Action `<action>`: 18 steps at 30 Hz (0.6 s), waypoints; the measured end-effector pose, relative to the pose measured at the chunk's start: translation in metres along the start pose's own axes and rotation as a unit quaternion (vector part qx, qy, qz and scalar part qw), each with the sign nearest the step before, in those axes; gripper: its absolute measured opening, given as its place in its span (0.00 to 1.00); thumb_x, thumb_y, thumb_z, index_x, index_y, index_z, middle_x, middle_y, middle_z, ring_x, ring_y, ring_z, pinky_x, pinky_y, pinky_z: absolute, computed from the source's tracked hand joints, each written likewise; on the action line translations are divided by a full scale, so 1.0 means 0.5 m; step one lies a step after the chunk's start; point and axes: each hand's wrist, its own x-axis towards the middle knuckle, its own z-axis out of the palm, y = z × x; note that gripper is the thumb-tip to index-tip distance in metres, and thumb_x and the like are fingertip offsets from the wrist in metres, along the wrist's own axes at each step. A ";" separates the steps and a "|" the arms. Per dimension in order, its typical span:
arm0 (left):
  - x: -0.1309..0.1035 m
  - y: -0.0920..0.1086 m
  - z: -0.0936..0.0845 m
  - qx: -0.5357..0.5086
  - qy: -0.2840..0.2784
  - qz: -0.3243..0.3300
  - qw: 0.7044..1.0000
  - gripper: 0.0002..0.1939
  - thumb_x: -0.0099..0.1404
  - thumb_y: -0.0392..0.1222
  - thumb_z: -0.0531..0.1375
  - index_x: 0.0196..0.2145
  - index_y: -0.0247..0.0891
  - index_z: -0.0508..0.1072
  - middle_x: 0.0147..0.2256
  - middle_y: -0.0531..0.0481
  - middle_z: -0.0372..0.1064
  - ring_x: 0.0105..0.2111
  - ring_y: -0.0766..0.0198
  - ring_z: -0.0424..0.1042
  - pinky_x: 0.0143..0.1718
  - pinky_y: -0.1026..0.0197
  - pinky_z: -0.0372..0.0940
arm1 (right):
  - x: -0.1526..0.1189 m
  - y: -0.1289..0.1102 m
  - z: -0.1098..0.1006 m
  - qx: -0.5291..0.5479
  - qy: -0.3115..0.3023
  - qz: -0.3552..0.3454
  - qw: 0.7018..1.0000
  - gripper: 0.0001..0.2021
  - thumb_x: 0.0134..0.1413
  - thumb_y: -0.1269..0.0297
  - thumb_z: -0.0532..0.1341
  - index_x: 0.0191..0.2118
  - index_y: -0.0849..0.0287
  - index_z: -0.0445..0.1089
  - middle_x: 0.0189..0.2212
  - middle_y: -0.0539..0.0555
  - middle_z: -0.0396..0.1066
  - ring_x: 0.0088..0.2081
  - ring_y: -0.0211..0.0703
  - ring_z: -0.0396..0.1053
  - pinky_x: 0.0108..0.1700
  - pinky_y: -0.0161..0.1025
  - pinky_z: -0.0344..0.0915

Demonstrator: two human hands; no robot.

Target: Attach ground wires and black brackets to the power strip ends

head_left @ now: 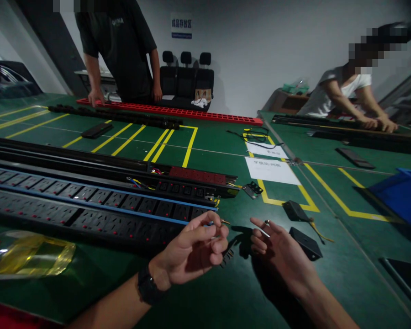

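Note:
My left hand point(200, 244), with a dark watch on its wrist, is held above the green bench, fingers curled together. A small piece with a coppery tip point(225, 222) sticks out from its fingertips, and a bit of blue shows between them. To its right, my right hand point(281, 251) has its fingers half curled around a small, pale, thin piece with a dark end point(265, 227); its kind is too small to tell. Left of my hands lie long black power strips point(116, 224) with rows of sockets and red dots. A small black slotted part point(228, 257) rests below my left fingertips.
Black boxes point(305, 243) lie right of my right hand, one trailing a yellow wire. Paper sheets point(272, 171), a blue bin point(402, 194) and a yellow-filled clear container point(30, 256) are on the bench point(205, 297). Two people work across it, one by a long red rack point(192, 112).

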 end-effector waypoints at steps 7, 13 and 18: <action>-0.005 -0.004 0.006 0.287 -0.002 -0.005 0.958 0.20 0.70 0.56 0.68 0.37 0.40 0.66 0.21 0.62 0.64 0.11 0.79 0.47 0.10 0.74 0.45 | -0.008 -0.005 0.023 -0.040 -0.001 -0.023 0.999 0.15 0.57 0.49 0.66 0.42 0.54 0.80 0.26 0.49 0.69 0.22 0.38 0.57 0.24 0.38 0.57; -0.010 -0.025 0.008 0.644 -0.002 0.074 0.762 0.18 0.77 0.55 0.57 0.34 0.40 0.70 0.20 0.58 0.63 0.17 0.70 0.59 0.21 0.66 0.55 | -0.022 -0.002 0.042 -0.143 -0.025 -0.069 0.987 0.19 0.51 0.44 0.70 0.40 0.55 0.80 0.28 0.51 0.72 0.25 0.39 0.61 0.28 0.37 0.56; 0.002 -0.046 -0.014 0.842 -0.119 0.288 0.439 0.07 0.70 0.39 0.60 0.33 0.41 0.73 0.23 0.53 0.68 0.21 0.64 0.62 0.26 0.58 0.48 | -0.026 0.011 0.048 -0.268 -0.042 -0.125 0.954 0.17 0.57 0.46 0.67 0.41 0.54 0.80 0.28 0.50 0.73 0.26 0.40 0.62 0.31 0.38 0.58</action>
